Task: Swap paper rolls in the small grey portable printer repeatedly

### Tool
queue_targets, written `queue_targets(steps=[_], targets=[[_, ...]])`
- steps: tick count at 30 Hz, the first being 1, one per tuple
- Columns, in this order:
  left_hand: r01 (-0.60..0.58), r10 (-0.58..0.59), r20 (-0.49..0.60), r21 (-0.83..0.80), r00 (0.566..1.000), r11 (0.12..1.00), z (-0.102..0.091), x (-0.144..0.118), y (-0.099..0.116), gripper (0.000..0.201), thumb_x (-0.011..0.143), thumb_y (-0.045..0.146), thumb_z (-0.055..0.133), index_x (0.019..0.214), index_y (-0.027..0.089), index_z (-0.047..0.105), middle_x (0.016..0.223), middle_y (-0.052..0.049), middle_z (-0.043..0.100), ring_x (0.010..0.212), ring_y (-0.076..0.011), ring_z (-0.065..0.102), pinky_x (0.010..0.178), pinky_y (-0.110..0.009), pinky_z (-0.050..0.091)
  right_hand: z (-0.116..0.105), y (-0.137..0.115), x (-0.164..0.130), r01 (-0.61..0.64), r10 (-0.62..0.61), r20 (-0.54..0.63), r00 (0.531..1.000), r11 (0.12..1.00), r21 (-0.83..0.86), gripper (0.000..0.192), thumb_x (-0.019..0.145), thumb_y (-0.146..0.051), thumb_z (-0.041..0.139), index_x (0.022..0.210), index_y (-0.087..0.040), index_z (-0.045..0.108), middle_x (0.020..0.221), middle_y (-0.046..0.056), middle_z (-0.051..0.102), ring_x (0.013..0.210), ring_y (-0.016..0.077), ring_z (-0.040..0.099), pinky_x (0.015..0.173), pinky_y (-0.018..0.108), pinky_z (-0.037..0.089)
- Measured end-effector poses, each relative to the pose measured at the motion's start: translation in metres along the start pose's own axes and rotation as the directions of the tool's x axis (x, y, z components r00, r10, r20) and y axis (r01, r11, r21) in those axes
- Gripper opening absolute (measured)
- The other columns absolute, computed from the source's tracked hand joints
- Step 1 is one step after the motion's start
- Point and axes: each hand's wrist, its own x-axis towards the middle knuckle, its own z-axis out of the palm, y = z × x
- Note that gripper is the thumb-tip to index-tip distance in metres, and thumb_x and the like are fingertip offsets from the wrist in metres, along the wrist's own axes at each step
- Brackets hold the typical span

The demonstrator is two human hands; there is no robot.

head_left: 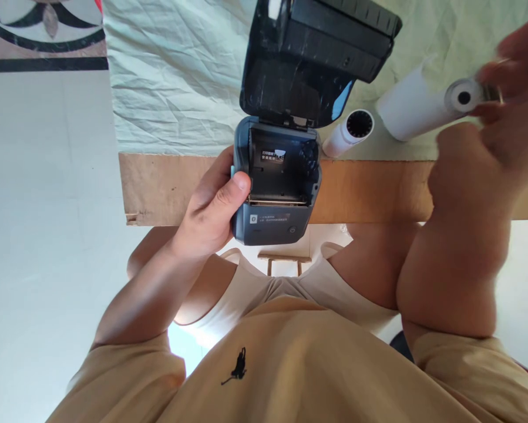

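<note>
My left hand (215,202) grips the left side of a dark grey portable label printer (279,220), thumb on its front edge. The printer's black lid (299,76) is swung up, and the paper compartment (281,170) lies bare, with a small white sticker inside. At the right, my right hand (505,94) has its blurred fingers closed around the near end of a white paper roll (422,106); part of the grip is hidden. Between printer and this roll, a smaller white roll (340,141) with a dark, toothed core stands upright.
A pale green cloth (175,76) covers the table, leaving a wooden front edge (167,182) bare. My legs are under this edge. A wooden stool (285,258) shows below, and a patterned floor border (43,35) lies at the upper left.
</note>
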Motion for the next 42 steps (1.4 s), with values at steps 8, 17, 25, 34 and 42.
queue_targets(steps=[8,17,25,34,42], targets=[[-0.002,0.002,-0.01,0.018,1.0,1.0,0.001,0.002,0.0,0.047,0.101,0.053,0.048,0.13,0.021,0.064,0.117,-0.009,0.073,0.126,-0.0289,0.068,0.114,-0.047,0.054,0.001,-0.015,-0.01,-0.022,0.048,0.085,0.995,0.959,-0.283,0.048,0.087,-0.014,0.055,0.13,-0.035,0.051,0.123,-0.001,0.062,0.108,0.0179,0.063,0.089,0.036,0.052],[0.021,-0.021,-0.039,0.0,0.999,1.0,0.004,0.003,0.002,0.045,0.101,0.052,0.049,0.126,0.02,0.067,0.113,-0.01,0.074,0.126,-0.031,0.067,0.114,-0.047,0.053,0.008,-0.014,-0.011,0.017,0.019,0.109,0.994,0.947,-0.322,0.011,0.084,-0.025,0.063,0.095,-0.025,0.059,0.1,0.004,0.057,0.106,0.0223,0.059,0.096,0.042,0.05],[0.039,-0.04,-0.063,-0.02,0.997,0.999,0.006,0.002,0.004,0.046,0.099,0.055,0.05,0.125,0.022,0.068,0.118,-0.008,0.075,0.138,-0.033,0.058,0.11,-0.045,0.054,0.008,-0.016,-0.016,0.091,-0.077,0.118,0.99,0.989,-0.113,0.051,0.075,-0.007,0.051,0.12,-0.031,0.057,0.111,0.001,0.063,0.101,0.0192,0.062,0.088,0.038,0.051],[0.177,-0.182,-0.136,-0.049,0.974,0.983,0.027,0.015,0.007,0.062,0.092,0.075,0.048,0.13,0.029,0.064,0.113,-0.007,0.077,0.141,-0.0347,0.055,0.114,-0.049,0.051,0.01,-0.008,-0.017,0.075,-0.057,0.101,0.993,0.981,-0.178,0.039,0.08,-0.02,0.059,0.119,-0.026,0.059,0.114,0.005,0.061,0.106,0.0211,0.06,0.092,0.041,0.051],[0.123,-0.12,-0.107,0.025,0.987,0.992,0.011,0.007,0.011,0.048,0.092,0.061,0.06,0.122,0.024,0.07,0.118,-0.009,0.075,0.136,-0.0371,0.058,0.111,-0.05,0.053,0.009,-0.012,-0.018,0.102,-0.078,0.124,0.989,0.973,-0.208,0.036,0.082,-0.026,0.061,0.118,-0.028,0.063,0.112,0.006,0.06,0.111,0.0228,0.06,0.102,0.045,0.049]])
